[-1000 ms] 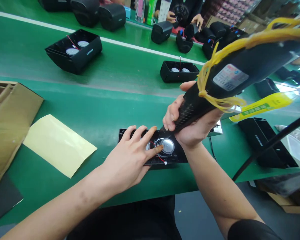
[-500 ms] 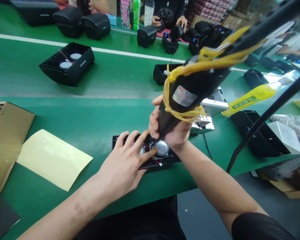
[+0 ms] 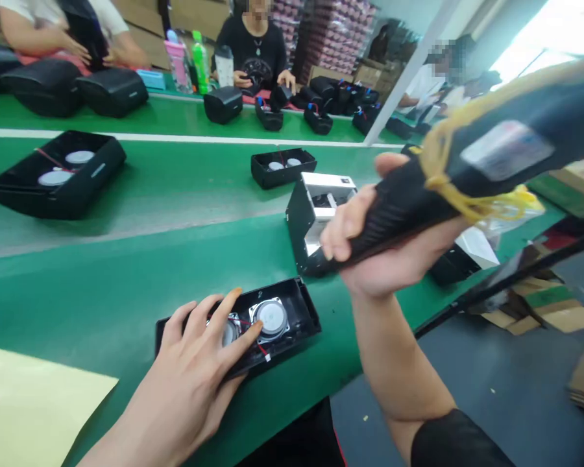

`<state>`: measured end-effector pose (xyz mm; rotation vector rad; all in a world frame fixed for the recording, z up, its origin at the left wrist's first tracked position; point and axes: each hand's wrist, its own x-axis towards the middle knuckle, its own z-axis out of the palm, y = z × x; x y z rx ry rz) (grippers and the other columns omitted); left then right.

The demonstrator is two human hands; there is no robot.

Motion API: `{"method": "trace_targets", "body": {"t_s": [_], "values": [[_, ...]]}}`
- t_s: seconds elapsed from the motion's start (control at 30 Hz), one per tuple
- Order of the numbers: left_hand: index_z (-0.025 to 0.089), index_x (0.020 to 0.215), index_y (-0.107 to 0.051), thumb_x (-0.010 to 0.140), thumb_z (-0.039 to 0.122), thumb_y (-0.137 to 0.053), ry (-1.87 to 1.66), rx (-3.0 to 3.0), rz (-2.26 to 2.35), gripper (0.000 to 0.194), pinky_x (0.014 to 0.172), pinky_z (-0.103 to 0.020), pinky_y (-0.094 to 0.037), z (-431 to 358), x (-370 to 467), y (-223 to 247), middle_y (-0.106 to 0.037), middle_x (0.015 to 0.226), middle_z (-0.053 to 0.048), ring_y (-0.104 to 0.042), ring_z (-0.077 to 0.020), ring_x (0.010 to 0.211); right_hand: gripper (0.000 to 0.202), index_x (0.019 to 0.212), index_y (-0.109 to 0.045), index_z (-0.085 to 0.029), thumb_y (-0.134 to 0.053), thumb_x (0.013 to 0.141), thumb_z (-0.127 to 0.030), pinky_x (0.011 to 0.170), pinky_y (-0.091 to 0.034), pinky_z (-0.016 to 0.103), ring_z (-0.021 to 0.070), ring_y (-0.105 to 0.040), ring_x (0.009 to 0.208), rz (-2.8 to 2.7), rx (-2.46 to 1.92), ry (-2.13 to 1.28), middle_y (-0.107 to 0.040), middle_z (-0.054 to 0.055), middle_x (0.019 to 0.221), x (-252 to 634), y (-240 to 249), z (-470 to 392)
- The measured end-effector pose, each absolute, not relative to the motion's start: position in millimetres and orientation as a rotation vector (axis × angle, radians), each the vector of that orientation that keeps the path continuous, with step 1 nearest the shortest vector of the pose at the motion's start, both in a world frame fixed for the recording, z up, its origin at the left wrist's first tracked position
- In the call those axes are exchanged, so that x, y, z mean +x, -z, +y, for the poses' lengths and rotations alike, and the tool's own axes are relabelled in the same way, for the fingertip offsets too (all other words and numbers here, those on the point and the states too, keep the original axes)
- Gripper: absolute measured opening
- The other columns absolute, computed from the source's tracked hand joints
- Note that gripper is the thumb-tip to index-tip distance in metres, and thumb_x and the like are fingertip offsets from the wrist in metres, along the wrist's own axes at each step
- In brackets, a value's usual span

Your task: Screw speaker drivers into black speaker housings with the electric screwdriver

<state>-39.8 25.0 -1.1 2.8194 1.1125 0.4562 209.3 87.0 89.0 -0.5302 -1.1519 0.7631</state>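
Observation:
My left hand (image 3: 189,370) is on a black speaker housing (image 3: 305,310), fingers over the top and thumb at the near edge. Inside the housing a round silver speaker driver (image 3: 273,318) shows fully, with one fingertip at its rim. A second driver is partly hidden under my fingers. From the drivers a thin red wire runs to a small white connector (image 3: 267,357). My right hand (image 3: 389,275) is wrapped around a black electric screwdriver (image 3: 403,201) bound with yellow bands. Its lower end points at a black-and-white metal box (image 3: 299,227); the tip is hard to make out.
Farther back lie two open speaker housings, one at the left (image 3: 85,185) and a smaller-looking one (image 3: 285,170). A yellow sheet (image 3: 29,402) lies front left. Across the bench, people handle black speaker parts beside bottles (image 3: 200,65). Cardboard (image 3: 559,311) lies at the lower right.
My right hand has lifted the screwdriver off the driver and moved it right, to the metal box. My left hand stays on the housing. The view has shifted.

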Motion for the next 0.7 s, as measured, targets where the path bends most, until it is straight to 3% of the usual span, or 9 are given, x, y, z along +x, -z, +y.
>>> {"method": "trace_targets", "body": {"t_s": [0.17,0.27,0.4,0.57,0.7], "values": [[0.036,0.138,-0.066,0.092,0.04,-0.068,-0.509,2.822,1.062,0.046,0.107,-0.068,-0.043,28.9,-26.2,2.5,-0.048,0.161,-0.016,-0.05,-0.0452,0.138,0.054,0.107,-0.066,-0.028,-0.046,0.096,-0.077,0.036,-0.03,0.025,0.0109,-0.042,0.038,-1.045,-0.615,-0.323,-0.047,-0.005,0.062,263.1,-98.9,103.7],[0.034,0.143,-0.062,0.09,0.038,-0.07,-0.518,2.847,1.036,0.053,0.107,-0.064,-0.044,31.1,-19.1,-1.1,-0.051,0.16,-0.015,-0.052,-0.0434,0.137,0.06,0.103,-0.064,-0.027,-0.041,0.095,-0.082,0.036,-0.03,0.024,0.011,-0.043,0.037,-1.074,-0.662,-0.312,-0.047,-0.006,0.062,273.4,-90.2,113.2],[0.027,0.148,-0.054,0.093,0.039,-0.066,-0.586,2.867,0.987,0.057,0.105,-0.059,-0.048,35.6,-23.7,-7.8,-0.048,0.163,-0.016,-0.048,-0.0417,0.142,0.058,0.104,-0.064,-0.024,-0.044,0.097,-0.078,0.035,-0.032,0.024,0.0107,-0.044,0.037,-1.068,-0.655,-0.356,-0.05,-0.006,0.061,275.9,-80.6,115.2],[0.025,0.134,-0.057,0.101,0.038,-0.058,-0.589,2.805,1.115,0.036,0.101,-0.057,-0.049,42.6,-42.8,-10.7,-0.057,0.154,-0.014,-0.055,-0.0365,0.135,0.065,0.112,-0.067,-0.024,-0.044,0.094,-0.082,0.033,-0.029,0.024,0.0105,-0.042,0.035,-1.098,-0.644,-0.353,-0.05,-0.006,0.06,276.7,-76.4,112.8],[0.026,0.126,-0.061,0.101,0.036,-0.057,-0.481,2.798,1.197,0.027,0.097,-0.059,-0.052,42.3,-48.6,-12.1,-0.056,0.154,-0.014,-0.057,-0.0389,0.134,0.06,0.112,-0.072,-0.027,-0.053,0.092,-0.079,0.032,-0.028,0.025,0.0113,-0.041,0.036,-1.087,-0.657,-0.368,-0.051,-0.005,0.058,273.3,-77.4,104.3]]}}
